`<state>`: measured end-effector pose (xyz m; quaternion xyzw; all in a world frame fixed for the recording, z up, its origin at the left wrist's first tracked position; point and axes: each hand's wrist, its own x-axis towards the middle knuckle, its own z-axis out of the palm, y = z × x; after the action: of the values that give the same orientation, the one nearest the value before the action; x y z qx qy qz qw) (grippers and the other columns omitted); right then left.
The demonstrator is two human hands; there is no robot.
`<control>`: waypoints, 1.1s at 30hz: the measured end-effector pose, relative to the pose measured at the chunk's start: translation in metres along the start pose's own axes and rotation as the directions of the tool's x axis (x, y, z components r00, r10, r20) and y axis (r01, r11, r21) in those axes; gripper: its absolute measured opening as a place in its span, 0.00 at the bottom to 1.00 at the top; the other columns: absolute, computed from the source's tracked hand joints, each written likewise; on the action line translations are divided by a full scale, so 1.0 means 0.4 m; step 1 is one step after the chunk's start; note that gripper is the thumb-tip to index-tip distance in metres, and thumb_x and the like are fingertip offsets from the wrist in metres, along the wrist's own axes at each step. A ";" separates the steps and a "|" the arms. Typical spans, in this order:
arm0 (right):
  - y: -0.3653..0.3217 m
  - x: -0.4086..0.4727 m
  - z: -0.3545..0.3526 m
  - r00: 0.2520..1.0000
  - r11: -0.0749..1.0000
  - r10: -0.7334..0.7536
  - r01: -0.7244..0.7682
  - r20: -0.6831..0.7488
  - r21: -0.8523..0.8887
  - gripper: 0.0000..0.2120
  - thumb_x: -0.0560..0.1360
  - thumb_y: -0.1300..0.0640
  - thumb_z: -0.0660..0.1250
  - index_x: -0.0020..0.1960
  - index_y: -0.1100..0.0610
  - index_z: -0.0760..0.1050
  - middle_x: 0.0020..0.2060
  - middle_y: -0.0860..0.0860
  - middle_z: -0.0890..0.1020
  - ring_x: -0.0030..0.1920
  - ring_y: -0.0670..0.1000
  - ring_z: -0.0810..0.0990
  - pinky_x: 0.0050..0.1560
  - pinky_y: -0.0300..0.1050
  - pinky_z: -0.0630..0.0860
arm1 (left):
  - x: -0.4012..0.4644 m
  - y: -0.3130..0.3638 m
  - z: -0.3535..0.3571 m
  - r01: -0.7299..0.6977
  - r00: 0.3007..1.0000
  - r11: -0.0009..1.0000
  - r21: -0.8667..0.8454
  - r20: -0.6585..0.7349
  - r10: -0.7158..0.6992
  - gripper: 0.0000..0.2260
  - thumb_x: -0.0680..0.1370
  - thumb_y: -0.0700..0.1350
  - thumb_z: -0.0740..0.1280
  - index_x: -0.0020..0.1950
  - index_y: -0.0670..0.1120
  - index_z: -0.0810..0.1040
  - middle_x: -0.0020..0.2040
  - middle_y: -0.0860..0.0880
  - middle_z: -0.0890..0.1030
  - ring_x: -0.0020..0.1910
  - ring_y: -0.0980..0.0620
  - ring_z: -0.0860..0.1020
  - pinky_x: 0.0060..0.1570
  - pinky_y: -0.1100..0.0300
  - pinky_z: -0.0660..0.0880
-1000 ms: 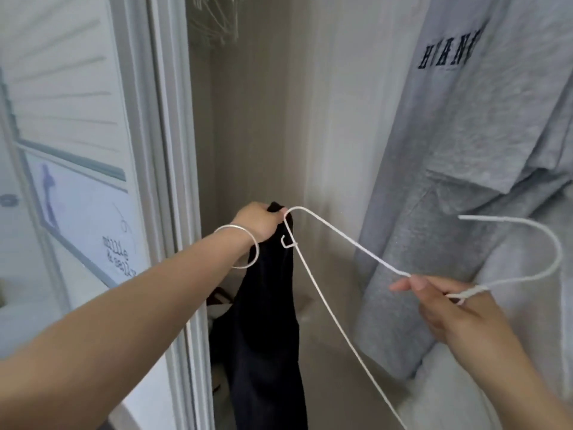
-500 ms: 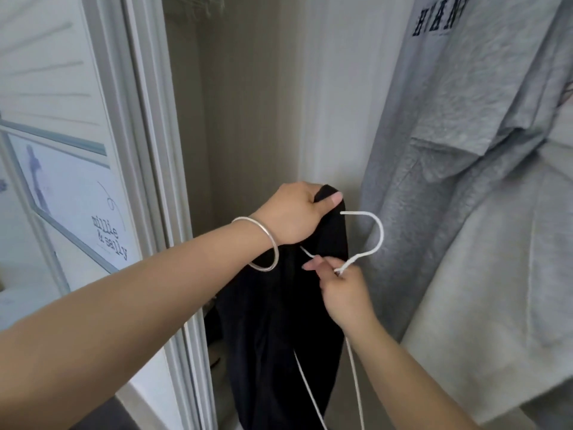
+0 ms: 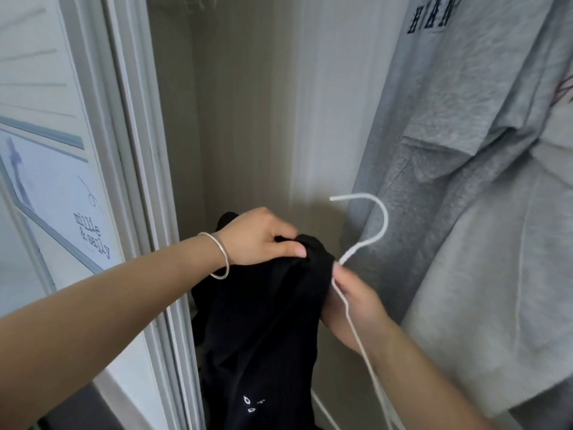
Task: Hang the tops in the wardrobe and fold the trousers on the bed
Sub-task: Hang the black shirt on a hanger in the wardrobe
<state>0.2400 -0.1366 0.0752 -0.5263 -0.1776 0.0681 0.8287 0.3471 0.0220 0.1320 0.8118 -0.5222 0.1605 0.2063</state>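
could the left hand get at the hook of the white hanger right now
Probably not at once. The left hand grips the bunched black top, so it would have to let go first. Otherwise the way looks free: the hanger hook stands bare just beside it, above the right hand.

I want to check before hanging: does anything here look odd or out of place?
Nothing stands out. The left hand grips the black top, the right hand holds the white hanger, and a grey shirt hangs normally.

At the left of the frame stands a white door frame (image 3: 124, 144), and beside it a pale poster (image 3: 62, 206) with small dark handwriting.
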 end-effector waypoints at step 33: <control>-0.185 -0.204 -0.231 0.932 0.351 -0.279 -0.127 -0.233 -0.928 0.31 0.71 0.74 0.57 0.34 0.36 0.79 0.43 0.34 0.83 0.49 0.37 0.80 0.52 0.28 0.71 | -0.124 0.057 0.217 0.164 0.936 0.986 0.035 -0.320 -0.144 0.24 0.76 0.68 0.49 0.37 0.50 0.71 0.31 0.55 0.74 0.33 0.50 0.78 0.31 0.56 0.74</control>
<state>0.1927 -0.2718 0.0879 -0.8965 -0.0580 -0.1793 0.4010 0.3103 0.0088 0.0372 0.8198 -0.4120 0.2878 0.2745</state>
